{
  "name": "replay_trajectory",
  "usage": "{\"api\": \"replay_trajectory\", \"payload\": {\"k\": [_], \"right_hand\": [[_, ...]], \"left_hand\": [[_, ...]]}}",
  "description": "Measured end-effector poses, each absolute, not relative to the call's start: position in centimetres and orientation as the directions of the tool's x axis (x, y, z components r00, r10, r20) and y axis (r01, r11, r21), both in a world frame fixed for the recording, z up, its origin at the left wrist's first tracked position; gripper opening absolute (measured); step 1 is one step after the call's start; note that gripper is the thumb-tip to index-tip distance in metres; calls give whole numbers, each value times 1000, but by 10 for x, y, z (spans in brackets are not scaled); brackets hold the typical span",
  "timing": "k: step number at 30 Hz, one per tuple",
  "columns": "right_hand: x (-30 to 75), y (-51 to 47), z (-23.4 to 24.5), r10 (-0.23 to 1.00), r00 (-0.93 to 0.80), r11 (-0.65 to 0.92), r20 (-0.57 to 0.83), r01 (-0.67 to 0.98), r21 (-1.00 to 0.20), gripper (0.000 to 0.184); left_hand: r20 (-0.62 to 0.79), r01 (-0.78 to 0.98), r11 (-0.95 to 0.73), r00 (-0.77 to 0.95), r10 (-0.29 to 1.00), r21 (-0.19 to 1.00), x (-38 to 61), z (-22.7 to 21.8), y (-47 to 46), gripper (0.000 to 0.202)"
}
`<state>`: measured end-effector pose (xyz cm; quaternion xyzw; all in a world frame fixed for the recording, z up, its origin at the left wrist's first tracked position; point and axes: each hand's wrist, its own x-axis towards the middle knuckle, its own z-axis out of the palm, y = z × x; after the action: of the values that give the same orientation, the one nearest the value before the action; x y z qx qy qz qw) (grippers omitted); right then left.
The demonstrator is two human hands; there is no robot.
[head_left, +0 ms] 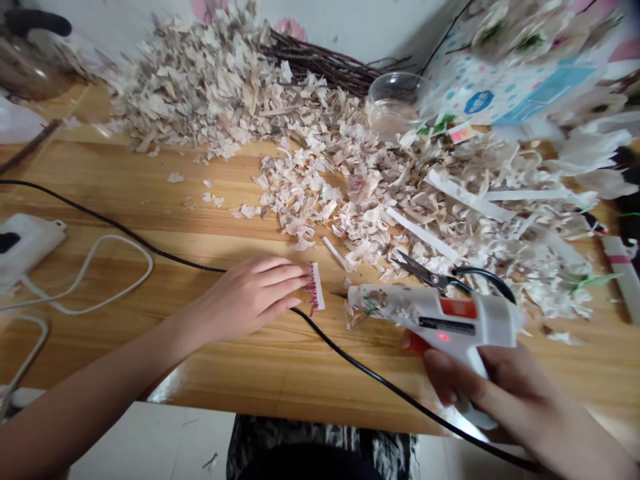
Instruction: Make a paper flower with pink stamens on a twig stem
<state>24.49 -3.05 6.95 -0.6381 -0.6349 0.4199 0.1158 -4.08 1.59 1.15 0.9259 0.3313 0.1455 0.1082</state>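
Note:
My left hand [245,297] lies on the wooden table [150,373] with its fingers stretched out, holding a small white paper strip with a pink fringe [315,287] at the fingertips. My right hand [500,400] grips a white hot glue gun [435,320] by its handle, with the nozzle pointing left towards the strip. A red light glows on the gun's side. Black-handled scissors [430,277] lie just behind the gun, their blades partly on a heap of pale paper scraps [400,207].
A black cord [350,350] runs from the glue gun across the table, and a white cable [95,287] loops near a white power strip [25,243]. At the back stand a glass bowl [395,103], a polka-dot tissue box [505,73] and a bundle of dark twigs [320,63].

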Motion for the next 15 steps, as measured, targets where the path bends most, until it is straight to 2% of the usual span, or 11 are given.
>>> {"api": "replay_trajectory", "payload": {"k": [5,10,15], "right_hand": [[241,-20,58,831,-208,-311,-515,594,-742,57],[242,-14,47,834,-277,-219,-477,628,-747,55],[241,-14,43,855,-253,-176,-453,680,-712,57]], "left_hand": [[165,578,-733,733,659,360,-41,13,16,31],[170,577,-738,736,656,350,-41,13,16,31],[183,577,-746,736,651,334,-40,14,17,31]]}}
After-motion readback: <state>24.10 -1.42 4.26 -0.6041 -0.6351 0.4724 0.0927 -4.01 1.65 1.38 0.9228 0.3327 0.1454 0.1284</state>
